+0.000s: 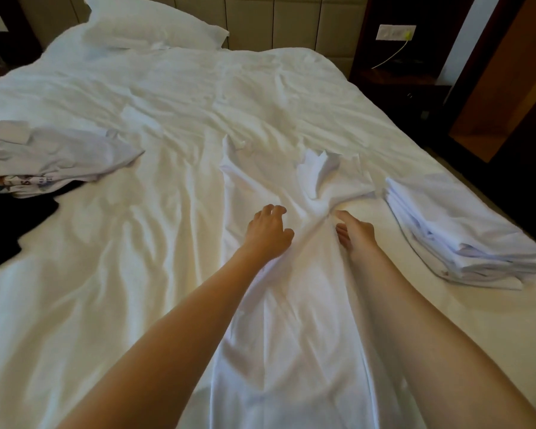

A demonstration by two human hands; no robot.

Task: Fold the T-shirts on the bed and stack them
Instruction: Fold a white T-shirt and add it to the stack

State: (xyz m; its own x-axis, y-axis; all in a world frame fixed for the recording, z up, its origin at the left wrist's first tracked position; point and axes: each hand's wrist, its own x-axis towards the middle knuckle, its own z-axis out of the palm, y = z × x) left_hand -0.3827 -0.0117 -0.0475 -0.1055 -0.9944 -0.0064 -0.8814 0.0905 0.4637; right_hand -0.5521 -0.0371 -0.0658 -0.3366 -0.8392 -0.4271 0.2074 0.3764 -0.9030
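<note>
Made out blue printed lettering and a small coloured motif on the crumpled heap of pale unfolded T-shirts [53, 153], well to the left of the left hand [268, 233]; too blurred to read.

Found that left hand palm down on the long white cotton T-shirt [291, 320], fingers half bent and narrowly spread, tips pressing the cloth without closing round it. Found the right hand [355, 233] just beside it, parted from it only by a ridge of bunched fabric, with one digit stretched forward along the ridge and the other fingers curled in, pinching the gathered cloth at the shirt's right edge.

Traced the white shirt lengthwise between both forearms, its far end crumpled and turned up just beyond the fingertips.

Noted a stack of folded white T-shirts [464, 230] near the right hand, on its right side. Noted a black garment [13, 224] far left of the left hand, partly under the heap. Saw a rumpled white bed sheet [121, 289] beneath everything. Saw, well beyond both hands, a white pillow [152, 23] against a padded beige headboard [260, 20], and further right a white wall socket [396, 32] trailing a yellow cable [393, 54].
</note>
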